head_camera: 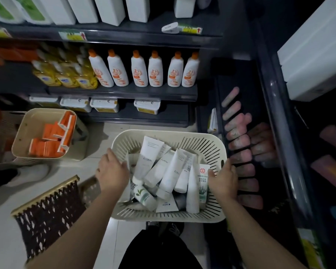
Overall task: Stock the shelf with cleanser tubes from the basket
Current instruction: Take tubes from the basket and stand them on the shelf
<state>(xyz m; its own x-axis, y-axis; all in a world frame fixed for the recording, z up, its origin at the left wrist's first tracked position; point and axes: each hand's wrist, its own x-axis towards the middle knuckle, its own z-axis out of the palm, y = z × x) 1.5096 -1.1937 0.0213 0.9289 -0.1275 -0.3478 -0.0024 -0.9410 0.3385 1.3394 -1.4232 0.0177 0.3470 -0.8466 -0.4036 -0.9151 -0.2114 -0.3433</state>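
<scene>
Cream slotted basket [208,146], 1 count, on the pale floor, its right rim just beside the dark shelf [275,105]. Contents: white cleanser tubes [173,171], at least 9 counted, piled crosswise and overlapping; exact total not readable. 3 show "FLORAL" lettering; 1 green-printed tube lies along the right wall.

Shelf ahead: 6 white bottles [155,70] with orange caps in one row; yellow bottles [66,78] to their left, blurred, not countable; 4 white tubs [105,104] one level below. Beige bin [27,121], 1 count, holds orange boxes. Pink tubes [239,144] on the dark shelf, two rows, blurred.

Left hand [113,169]: at the basket's left rim, fingers curled over the edge, gripping it. Right hand [223,179]: at the right rim, thumb inside, fingers wrapped outside, gripping it. Both forearms reach forward and down.
</scene>
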